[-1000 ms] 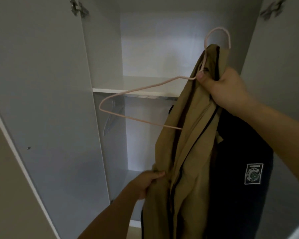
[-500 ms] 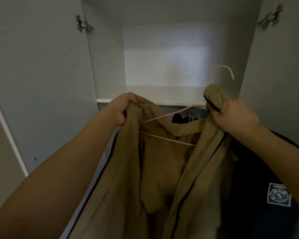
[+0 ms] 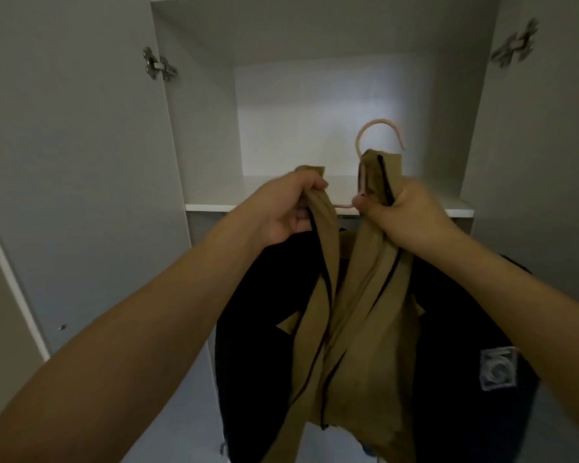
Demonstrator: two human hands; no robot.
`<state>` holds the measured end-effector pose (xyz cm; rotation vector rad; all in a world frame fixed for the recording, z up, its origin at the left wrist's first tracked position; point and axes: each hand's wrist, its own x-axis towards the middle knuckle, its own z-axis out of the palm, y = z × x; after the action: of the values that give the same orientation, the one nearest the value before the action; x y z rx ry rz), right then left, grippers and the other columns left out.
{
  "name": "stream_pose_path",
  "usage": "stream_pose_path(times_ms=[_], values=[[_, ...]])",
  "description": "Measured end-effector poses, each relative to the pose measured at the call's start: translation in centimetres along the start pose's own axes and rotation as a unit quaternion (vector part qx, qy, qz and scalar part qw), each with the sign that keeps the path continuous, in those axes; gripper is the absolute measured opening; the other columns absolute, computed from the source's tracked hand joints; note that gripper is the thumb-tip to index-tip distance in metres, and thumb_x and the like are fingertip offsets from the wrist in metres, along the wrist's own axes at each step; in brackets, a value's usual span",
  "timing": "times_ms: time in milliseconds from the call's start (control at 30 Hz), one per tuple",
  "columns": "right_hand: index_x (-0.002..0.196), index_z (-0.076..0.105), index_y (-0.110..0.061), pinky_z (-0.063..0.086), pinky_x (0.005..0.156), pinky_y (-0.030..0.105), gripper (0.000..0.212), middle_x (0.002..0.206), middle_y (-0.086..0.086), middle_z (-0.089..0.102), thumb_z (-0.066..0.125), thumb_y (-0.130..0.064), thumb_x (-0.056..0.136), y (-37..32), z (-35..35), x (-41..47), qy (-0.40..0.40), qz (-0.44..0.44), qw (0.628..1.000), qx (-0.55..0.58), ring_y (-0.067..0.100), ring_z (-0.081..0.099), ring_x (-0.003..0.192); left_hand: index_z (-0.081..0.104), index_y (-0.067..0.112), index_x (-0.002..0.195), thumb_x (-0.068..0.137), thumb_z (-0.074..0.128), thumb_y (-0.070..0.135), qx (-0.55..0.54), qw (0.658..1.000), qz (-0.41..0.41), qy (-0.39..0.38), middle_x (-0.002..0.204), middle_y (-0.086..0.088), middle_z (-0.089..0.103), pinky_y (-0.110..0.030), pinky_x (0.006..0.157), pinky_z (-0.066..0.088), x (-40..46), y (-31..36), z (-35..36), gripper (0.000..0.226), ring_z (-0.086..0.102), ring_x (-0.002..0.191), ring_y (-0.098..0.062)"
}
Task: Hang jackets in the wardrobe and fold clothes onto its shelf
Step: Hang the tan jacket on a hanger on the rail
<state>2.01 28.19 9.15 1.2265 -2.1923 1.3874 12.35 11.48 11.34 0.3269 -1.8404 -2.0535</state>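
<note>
A tan jacket (image 3: 358, 315) with dark piping and a black lining hangs in front of the open wardrobe. My left hand (image 3: 286, 205) grips its left collar edge. My right hand (image 3: 403, 215) grips the right collar edge together with the neck of a pink hanger (image 3: 378, 128). The hook of the hanger sticks up above the fabric; the rest of the hanger is mostly hidden in the jacket. Both hands are level with the front edge of the white shelf (image 3: 328, 192).
A dark jacket with a white square patch (image 3: 497, 369) hangs at the lower right, behind the tan one. The wardrobe's left door (image 3: 74, 162) and right door (image 3: 545, 162) stand open, with metal hinges at their upper edges.
My left hand rose from the jacket's lower edge to its collar and drew in toward my right hand. The hanger's bare arm is now covered by fabric.
</note>
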Motion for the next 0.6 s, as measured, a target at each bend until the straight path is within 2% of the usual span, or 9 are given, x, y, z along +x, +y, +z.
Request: stream_pose_path(times_ms=[133, 200, 267, 367, 433, 500, 600], values=[[0.087, 0.061, -0.024, 0.050, 0.073, 0.033, 0.012, 0.081, 0.002, 0.065, 0.057, -0.033, 0.093, -0.3, -0.1, -1.1, -0.089, 0.048, 0.983, 0.154, 0.023, 0.066, 0.083, 0.056, 0.011, 0.081, 0.086, 0.061, 0.018, 0.045, 0.997, 0.061, 0.034, 0.065, -0.004, 0.059, -0.032, 0.064, 0.057, 0.6, 1.6, 0.1, 0.009, 0.061, 0.059, -0.018], [0.098, 0.060, -0.023, 0.051, 0.077, 0.034, 0.011, 0.090, 0.005, 0.066, 0.059, -0.030, 0.091, 0.2, -0.8, -1.6, -0.128, 0.061, 0.974, 0.176, 0.026, 0.066, 0.092, 0.059, 0.010, 0.083, 0.085, 0.064, 0.021, 0.069, 0.993, 0.086, 0.043, 0.064, -0.002, 0.062, -0.032, 0.065, 0.057, 0.7, 2.0, 0.0, 0.012, 0.064, 0.061, -0.018], [0.112, 0.052, -0.030, 0.052, 0.084, 0.035, 0.035, 0.104, 0.001, 0.063, 0.068, -0.040, 0.083, 0.3, -1.0, -1.9, -0.170, 0.044, 0.973, 0.153, 0.021, 0.064, 0.100, 0.060, 0.011, 0.084, 0.084, 0.067, 0.025, 0.076, 0.990, 0.105, 0.053, 0.059, 0.001, 0.060, -0.028, 0.058, 0.054, 0.8, 2.3, 0.4, 0.016, 0.063, 0.056, -0.015], [0.123, 0.027, -0.050, 0.050, 0.089, 0.032, 0.088, 0.121, -0.015, 0.052, 0.077, -0.073, 0.055, -0.6, -0.4, -1.9, -0.184, 0.033, 0.981, 0.048, 0.008, 0.056, 0.109, 0.059, 0.014, 0.079, 0.084, 0.068, 0.030, 0.087, 0.986, 0.132, 0.058, 0.055, 0.003, 0.053, -0.023, 0.050, 0.049, 1.0, 2.7, 1.7, 0.018, 0.057, 0.047, -0.011], [0.130, 0.026, -0.043, 0.051, 0.084, 0.031, 0.103, 0.118, -0.019, 0.049, 0.076, -0.078, 0.047, -1.1, 0.2, -1.7, -0.166, 0.035, 0.985, -0.015, 0.005, 0.055, 0.105, 0.058, 0.017, 0.074, 0.084, 0.069, 0.031, 0.098, 0.983, 0.152, 0.041, 0.057, 0.002, 0.052, -0.023, 0.054, 0.050, 1.0, 3.0, 2.7, 0.021, 0.056, 0.051, -0.013], [0.131, 0.029, -0.032, 0.054, 0.081, 0.036, 0.095, 0.112, -0.013, 0.052, 0.077, -0.068, 0.058, -1.3, 0.9, -1.2, -0.146, 0.036, 0.987, -0.060, 0.010, 0.058, 0.100, 0.056, 0.018, 0.070, 0.085, 0.068, 0.033, 0.101, 0.981, 0.165, 0.008, 0.062, -0.001, 0.053, -0.027, 0.063, 0.051, 0.8, 3.1, 3.5, 0.025, 0.057, 0.060, -0.017], [0.125, 0.037, -0.020, 0.054, 0.083, 0.047, 0.061, 0.105, 0.002, 0.058, 0.069, -0.037, 0.077, -1.1, 1.8, -0.4, -0.091, 0.038, 0.992, -0.082, 0.022, 0.060, 0.094, 0.056, 0.017, 0.071, 0.090, 0.064, 0.041, 0.067, 0.983, 0.170, -0.021, 0.069, -0.004, 0.059, -0.032, 0.071, 0.056, 0.1, 3.6, 3.9, 0.032, 0.064, 0.071, -0.021]])
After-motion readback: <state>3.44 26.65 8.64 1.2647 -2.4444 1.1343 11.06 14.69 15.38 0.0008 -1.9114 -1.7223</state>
